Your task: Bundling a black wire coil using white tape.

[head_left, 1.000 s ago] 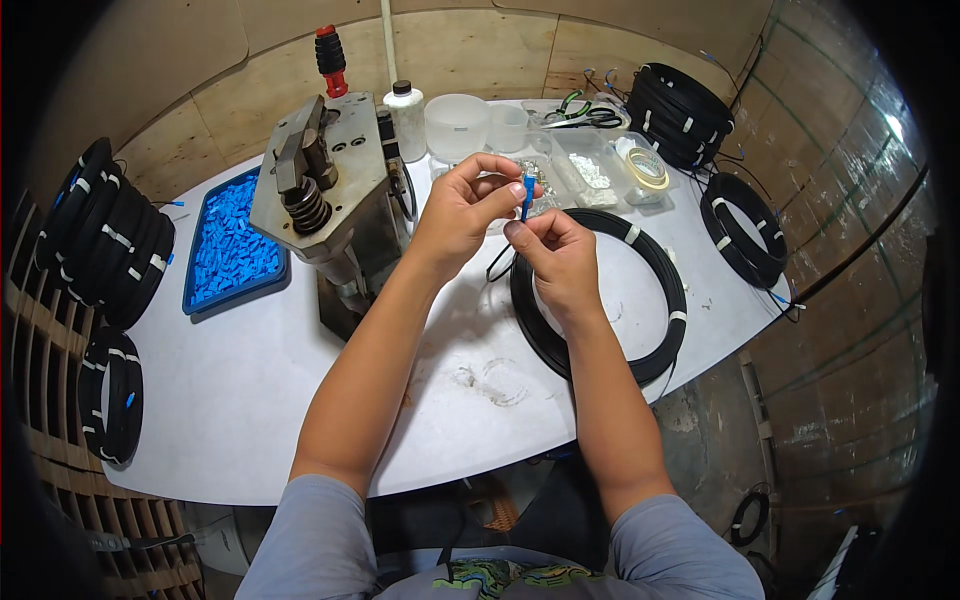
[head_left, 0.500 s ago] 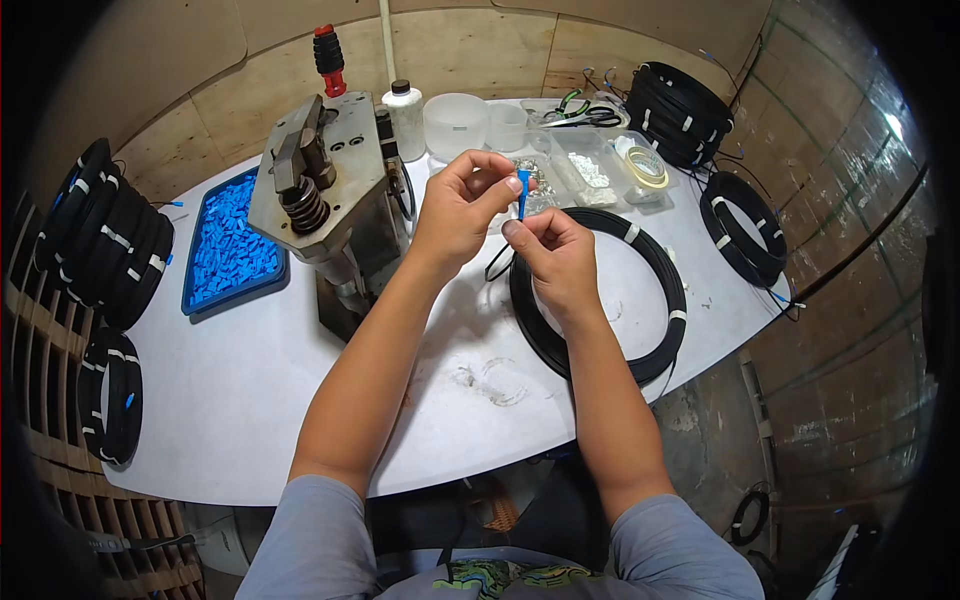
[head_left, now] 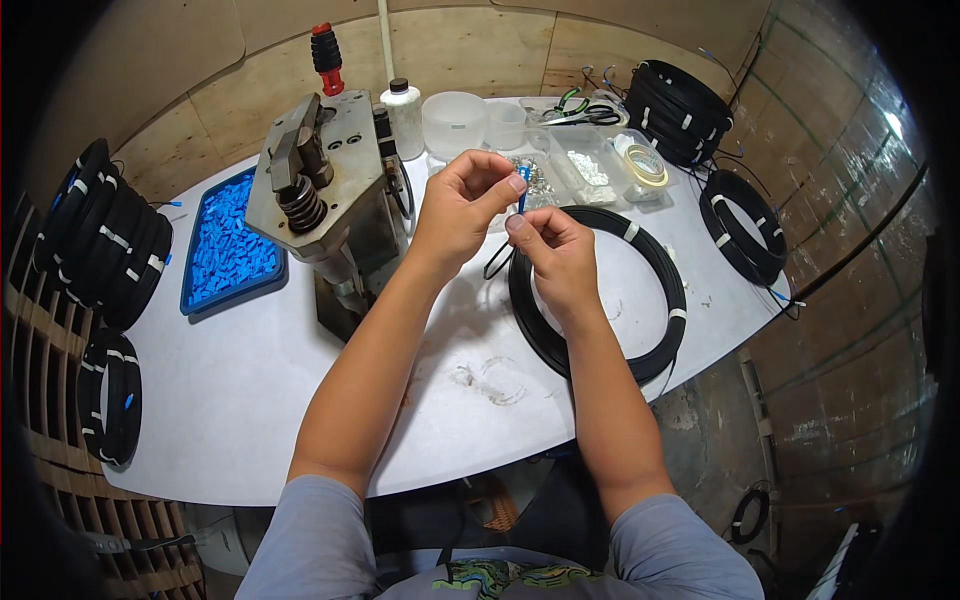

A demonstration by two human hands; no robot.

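A small blue connector (head_left: 525,174) is held up over the table, pinched between the thumb and fingers of my left hand (head_left: 462,208). Just below it, my right hand (head_left: 557,252) has its thumb and fingertips closed on the thin blue cable end (head_left: 521,203) under the connector. A short black loop of cable (head_left: 492,268) shows beside the right hand. Behind my right wrist lies a coil of black cable (head_left: 665,270), bound with white ties. My fingers partly cover where connector and cable end meet.
To the left stand a metal press (head_left: 330,190) and a blue tray (head_left: 185,290) of blue connectors. Plastic tubs (head_left: 455,125), a lidded bottle (head_left: 402,120), tape (head_left: 646,166) and scissors (head_left: 590,116) are at the back. Coils (head_left: 680,110) of black cable sit on both sides.
The blue connector has turned slightly between my fingers, and a different side of it shows. Both hands stay in nearly the same place.
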